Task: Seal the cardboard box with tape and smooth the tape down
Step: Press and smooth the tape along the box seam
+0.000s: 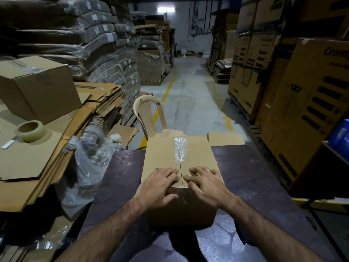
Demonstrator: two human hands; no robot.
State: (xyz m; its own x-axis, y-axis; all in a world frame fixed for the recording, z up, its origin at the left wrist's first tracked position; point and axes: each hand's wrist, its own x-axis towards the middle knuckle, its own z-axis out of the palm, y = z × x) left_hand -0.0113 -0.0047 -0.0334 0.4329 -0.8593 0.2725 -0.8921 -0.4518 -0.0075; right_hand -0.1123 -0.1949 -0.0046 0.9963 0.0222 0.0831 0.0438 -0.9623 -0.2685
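Note:
A brown cardboard box (162, 154) stands on a dark purple table (260, 167) in front of me. Its top flaps are closed, and a strip of clear shiny tape (180, 148) runs along the centre seam. My left hand (160, 184) lies flat on the near end of the top, left of the seam, thumb hooked over the front edge. My right hand (204, 181), with a ring on one finger, presses flat on the right side of the seam, fingertips on the tape. Neither hand holds anything. A roll of clear tape (31, 131) rests on flat cardboard at the left.
Flattened cardboard sheets (37, 163) and a sealed box (39, 87) pile up at the left. Crumpled clear plastic (88, 163) hangs beside the table. A beige plastic chair (149, 116) stands behind the box. Stacked sacks (105, 44) and tall printed cartons (311, 103) line a concrete aisle.

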